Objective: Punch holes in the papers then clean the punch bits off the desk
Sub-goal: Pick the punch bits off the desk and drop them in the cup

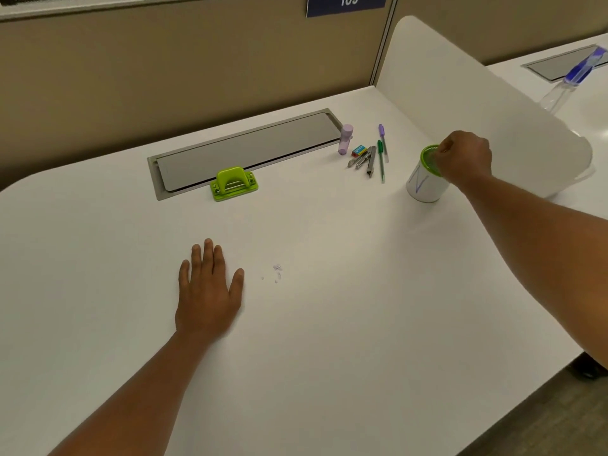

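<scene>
Head view: a broad white laminate desk (pixel 329 357) bounded behind by a tan partition wall (pixel 164 77), on which a dark blue sign (pixel 345 3) reads "109". All places below are given relative to the lime-green plastic two-hole punch (pixel 234 184), which stands upright against the near edge of a long grey recessed cable tray lid (pixel 246 149). To its right stands a curved white divider panel (pixel 477 103). The left hand (pixel 209 291) lies flat on the desk in front of the punch, fingers straight and slightly spread, holding nothing. The right hand (pixel 465 158), far to the right, has its fingers bunched at the rim of a white cylindrical cup with a green rim (pixel 427 179); whether they pinch anything cannot be told. Between punch and cup lie a lilac cylinder (pixel 345 139), a green pen (pixel 381 161), a purple-capped pen (pixel 383 141), metal clips (pixel 363 161) and a small blue-and-red eraser (pixel 358 150) with unreadable lettering. A few white paper punch bits (pixel 277 271) lie in front of the punch, just right of the left hand.
</scene>
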The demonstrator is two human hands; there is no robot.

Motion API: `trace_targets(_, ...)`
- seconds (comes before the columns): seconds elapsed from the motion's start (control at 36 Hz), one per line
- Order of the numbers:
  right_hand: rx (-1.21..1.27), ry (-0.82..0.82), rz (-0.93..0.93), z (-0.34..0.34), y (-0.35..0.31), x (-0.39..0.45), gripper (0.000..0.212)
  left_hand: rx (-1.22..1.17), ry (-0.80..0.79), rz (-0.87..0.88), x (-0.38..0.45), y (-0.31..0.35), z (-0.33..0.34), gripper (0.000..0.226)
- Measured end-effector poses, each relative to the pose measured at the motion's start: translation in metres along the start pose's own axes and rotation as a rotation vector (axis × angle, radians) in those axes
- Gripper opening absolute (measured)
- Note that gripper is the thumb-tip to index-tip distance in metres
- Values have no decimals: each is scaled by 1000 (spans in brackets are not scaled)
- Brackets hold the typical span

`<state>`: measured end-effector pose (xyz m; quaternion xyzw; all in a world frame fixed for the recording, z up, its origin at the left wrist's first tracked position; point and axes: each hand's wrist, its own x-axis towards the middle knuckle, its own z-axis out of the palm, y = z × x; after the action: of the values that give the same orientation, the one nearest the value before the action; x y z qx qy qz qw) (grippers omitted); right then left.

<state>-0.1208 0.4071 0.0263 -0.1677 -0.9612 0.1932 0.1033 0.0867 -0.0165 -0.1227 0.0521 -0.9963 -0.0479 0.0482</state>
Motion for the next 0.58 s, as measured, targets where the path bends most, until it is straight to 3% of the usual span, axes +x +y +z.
trace_targets(0.17, 52, 24, 38, 3, 0, -1, 19, -10, -5, -7, 1, 0, 1, 72)
trace_targets(0.28, 55, -7, 75, 0, -4, -2, 36, -32, -23, -7, 2, 2, -1, 74)
trace_targets(0.44, 165, 97, -181, 25, -43, -46, 24, -44, -26, -15, 0, 3, -2, 74)
trace_targets(0.58, 238, -141, -376, 70, -78, -120, 15, -45, -61, -28, 1, 3, -4, 75)
